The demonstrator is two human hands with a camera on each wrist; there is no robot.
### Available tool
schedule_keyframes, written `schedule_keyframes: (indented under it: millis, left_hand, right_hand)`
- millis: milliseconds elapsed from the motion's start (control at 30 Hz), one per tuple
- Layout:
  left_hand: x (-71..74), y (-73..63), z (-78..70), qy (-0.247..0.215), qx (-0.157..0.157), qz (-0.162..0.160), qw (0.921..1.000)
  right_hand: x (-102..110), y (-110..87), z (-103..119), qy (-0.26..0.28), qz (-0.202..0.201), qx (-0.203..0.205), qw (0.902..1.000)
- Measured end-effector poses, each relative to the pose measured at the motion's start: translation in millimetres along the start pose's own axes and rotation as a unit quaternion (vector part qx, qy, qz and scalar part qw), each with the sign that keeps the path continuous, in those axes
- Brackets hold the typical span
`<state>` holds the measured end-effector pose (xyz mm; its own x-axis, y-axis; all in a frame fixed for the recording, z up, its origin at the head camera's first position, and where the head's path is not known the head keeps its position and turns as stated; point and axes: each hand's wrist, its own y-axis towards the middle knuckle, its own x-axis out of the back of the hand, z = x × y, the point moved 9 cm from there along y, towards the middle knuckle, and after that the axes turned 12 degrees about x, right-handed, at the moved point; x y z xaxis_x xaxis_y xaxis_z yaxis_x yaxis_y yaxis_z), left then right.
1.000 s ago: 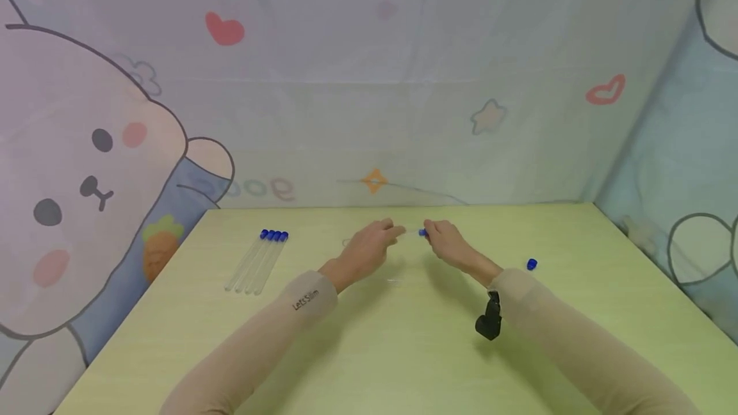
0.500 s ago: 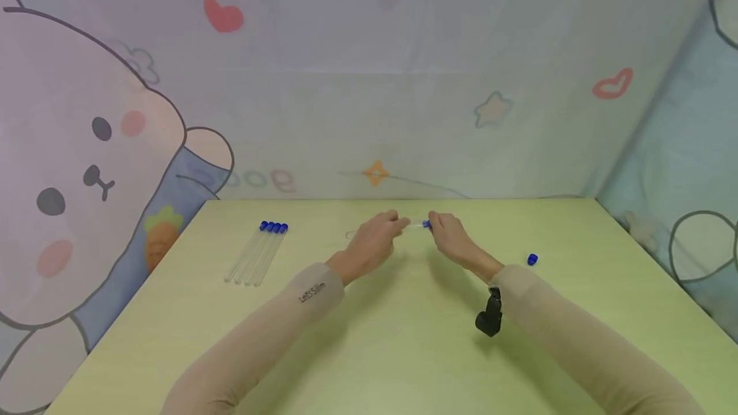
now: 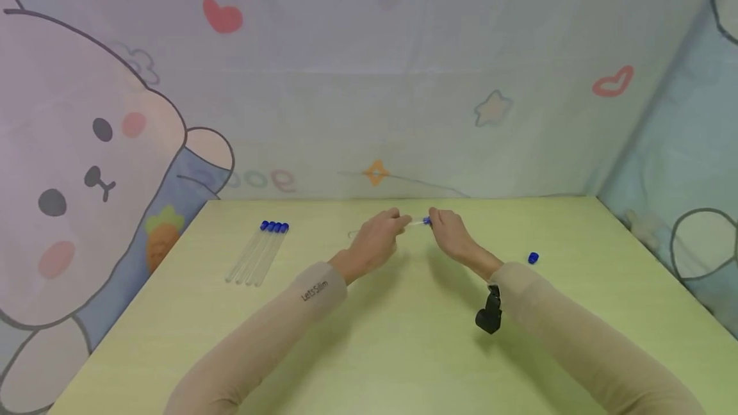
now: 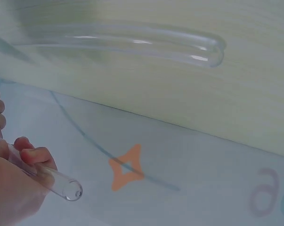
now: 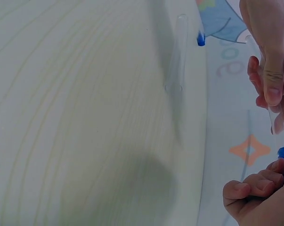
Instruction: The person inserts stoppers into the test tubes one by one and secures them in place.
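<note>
Above the table, my left hand grips a clear test tube, which lies roughly level with its rounded end sticking out past the fingers. My right hand pinches a blue cap at the tube's other end. In the right wrist view the cap meets the tube's mouth; how far it sits on cannot be told. Beneath the hands another clear tube without a cap lies on the table, seen also as a long clear tube in the left wrist view.
Several blue-capped tubes lie side by side at the left of the pale yellow table. A loose blue cap rests at the right. A printed cloth hangs behind the table's far edge.
The head view has tilted and shifted slightly. Both hands have moved a little to the right with the tube and cap, which stay held end to end.
</note>
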<state>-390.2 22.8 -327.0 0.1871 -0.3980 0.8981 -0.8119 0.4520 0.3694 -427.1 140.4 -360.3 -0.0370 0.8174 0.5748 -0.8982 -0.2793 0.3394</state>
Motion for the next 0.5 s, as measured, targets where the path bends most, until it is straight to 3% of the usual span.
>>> schedule_keyframes:
  millis: [233,500]
  left_hand:
    - [-0.3,1.2,4.0,0.002,0.001,0.021,0.9998]
    - [0.4,6.0,-2.1,0.098,-0.03,0.027,0.9944]
  right_hand:
    - [-0.6,1.3,2.6,-0.002,0.025,0.014,0.9996]
    - [7.8,8.5,-2.7,-0.035,0.037,0.025,0.9984]
